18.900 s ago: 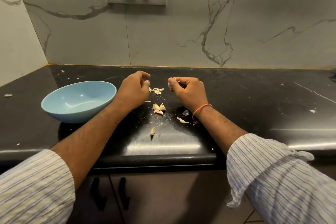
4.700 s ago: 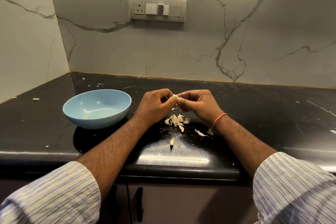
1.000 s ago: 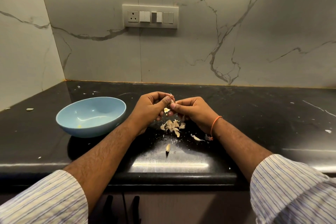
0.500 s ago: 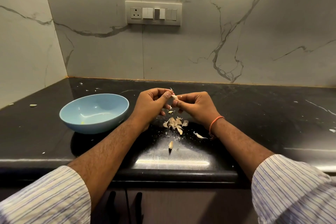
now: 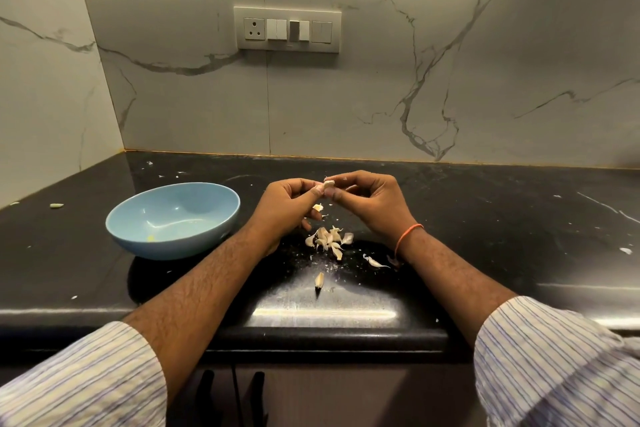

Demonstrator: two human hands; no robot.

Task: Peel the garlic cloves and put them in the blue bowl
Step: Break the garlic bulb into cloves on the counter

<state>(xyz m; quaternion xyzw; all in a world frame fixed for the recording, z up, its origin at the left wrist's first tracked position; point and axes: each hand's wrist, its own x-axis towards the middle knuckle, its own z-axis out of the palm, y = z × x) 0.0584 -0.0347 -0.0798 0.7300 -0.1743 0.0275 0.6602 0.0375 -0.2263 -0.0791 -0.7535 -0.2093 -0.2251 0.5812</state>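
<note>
Garlic clove (image 5: 328, 183) pinched btwn fingertips of left hand (image 5: 287, 208) & right hand (image 5: 372, 204), both curled on it above countertop (image 5: 485, 218) mid-front, blue bowl (image 5: 173, 220) well left.

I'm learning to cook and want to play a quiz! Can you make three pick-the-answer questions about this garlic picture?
1. Where is the blue bowl?
A. beside the left hand
B. beside the right hand
C. on the wall

2. What colour is the wrist band?
A. green
B. orange
C. black

3. What is happening to the garlic clove?
A. It lies in the bowl
B. It sits alone on the counter
C. Both hands pinch it

Answers: 1 A, the bowl sits left of that hand. 2 B, it shows orange on the right wrist. 3 C, fingertips of both hands meet on it above the peels.
</note>
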